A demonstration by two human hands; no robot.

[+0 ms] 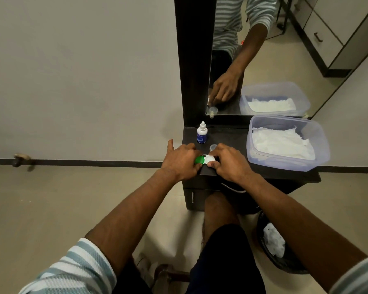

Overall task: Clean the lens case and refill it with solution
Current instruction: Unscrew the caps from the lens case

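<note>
The lens case (204, 159) lies at the front left corner of the dark table (232, 134), with a green cap on its left side and a white cap on its right. My left hand (180, 163) grips the green cap between thumb and fingers. My right hand (228, 164) holds the white end of the case. A small white solution bottle (202, 133) with a blue label stands upright behind my left hand, its nozzle bare. A small clear cap (213, 147) rests on the table beside my right hand.
A clear plastic tub (322, 145) holding white tissue takes up the table's right side. A mirror (263, 49) rises behind the table. A dark waste bin (283, 266) with crumpled white tissue stands on the floor at lower right. My knees are under the table's front edge.
</note>
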